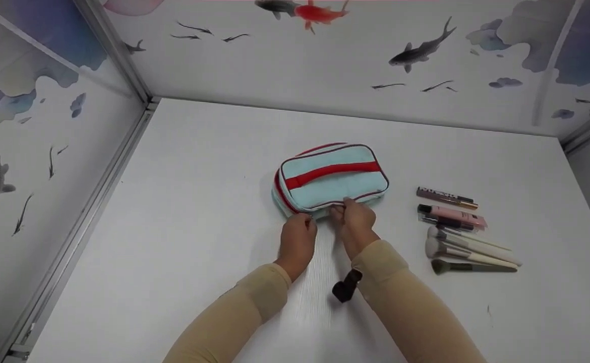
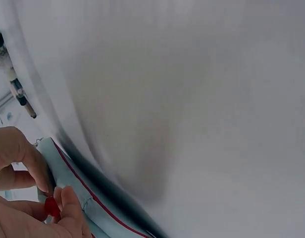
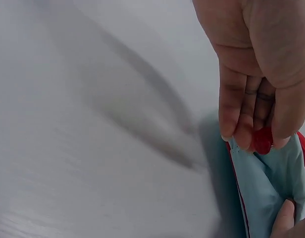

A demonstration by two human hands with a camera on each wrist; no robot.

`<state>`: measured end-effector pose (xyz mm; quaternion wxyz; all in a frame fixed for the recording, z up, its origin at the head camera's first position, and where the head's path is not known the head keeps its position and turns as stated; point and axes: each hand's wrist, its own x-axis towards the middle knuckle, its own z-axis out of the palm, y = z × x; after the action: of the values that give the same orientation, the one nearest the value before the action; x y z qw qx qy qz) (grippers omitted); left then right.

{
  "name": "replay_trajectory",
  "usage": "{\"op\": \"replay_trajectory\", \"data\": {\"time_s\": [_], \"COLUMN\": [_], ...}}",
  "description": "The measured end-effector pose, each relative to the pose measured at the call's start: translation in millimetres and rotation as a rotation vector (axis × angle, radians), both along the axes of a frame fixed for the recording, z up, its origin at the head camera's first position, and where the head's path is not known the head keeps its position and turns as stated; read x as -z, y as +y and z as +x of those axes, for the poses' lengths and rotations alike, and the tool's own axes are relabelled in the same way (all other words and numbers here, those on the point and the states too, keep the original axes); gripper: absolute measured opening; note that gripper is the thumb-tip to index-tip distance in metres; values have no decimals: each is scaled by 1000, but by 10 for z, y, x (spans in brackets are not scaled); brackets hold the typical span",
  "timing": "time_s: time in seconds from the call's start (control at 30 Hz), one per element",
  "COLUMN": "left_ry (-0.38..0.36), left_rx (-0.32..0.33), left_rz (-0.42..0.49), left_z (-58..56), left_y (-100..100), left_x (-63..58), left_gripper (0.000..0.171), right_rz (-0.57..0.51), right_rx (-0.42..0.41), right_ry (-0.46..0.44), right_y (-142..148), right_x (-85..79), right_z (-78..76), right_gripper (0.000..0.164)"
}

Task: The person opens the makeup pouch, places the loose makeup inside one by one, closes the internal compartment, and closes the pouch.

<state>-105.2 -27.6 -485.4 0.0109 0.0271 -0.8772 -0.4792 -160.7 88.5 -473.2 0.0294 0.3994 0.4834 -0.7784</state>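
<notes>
Bag: on the white table (image 1: 199, 201), just ahead of both hands and touching them; its pale blue panel with the red handle (image 1: 330, 172) faces up (image 1: 335, 188).
Left hand: fingers curled in with hardly any gap, finger and thumb pinching a red tab (image 2: 52, 208) at the bag's near edge (image 1: 296, 244).
Right hand: just beside the left, partly closed, thumb and fingers gripping the bag's near edge; some fingertips are hidden (image 1: 363, 222).
Tab: between the left fingertips; by its place, probably a zip pull.
Brushes: to the right of the right hand, apart from it, lying on the table (image 1: 476, 256).
Tubes: a pink tube (image 1: 459, 216) and dark tubes (image 1: 446, 196), beyond the brushes from the grip.
Done: the bag is steadied and the tab caught, so work on the fastening looks under way.
Left: that fastening seems unfinished; brushes and tubes lie outside the bag.
Unclear: how far the bag is fastened, and anything inside it.
</notes>
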Motion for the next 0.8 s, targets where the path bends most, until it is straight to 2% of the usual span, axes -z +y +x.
{"op": "replay_trajectory", "data": {"time_s": [0.1,0.33,0.53,0.67,0.8], "left_ry": [-9,-26,-43,-65,-96], "left_rx": [-8,8,25,52,87], "left_rz": [-7,-24,-57,-52,-56], "left_z": [3,28,44,36,14], "left_y": [12,-36,-109,-156,-216], "left_x": [-9,53,115,121,107], "left_gripper": [23,19,16,13,13], "right_rz": [11,65,3,-29,-1], "right_rx": [-10,-112,-150,-172,-204], "right_ry": [-5,2,13,13,-3], "right_y": [-15,16,42,47,66], "right_x": [4,25,44,27,6], "right_z": [11,26,44,46,39], "right_gripper": [30,25,10,11,13]}}
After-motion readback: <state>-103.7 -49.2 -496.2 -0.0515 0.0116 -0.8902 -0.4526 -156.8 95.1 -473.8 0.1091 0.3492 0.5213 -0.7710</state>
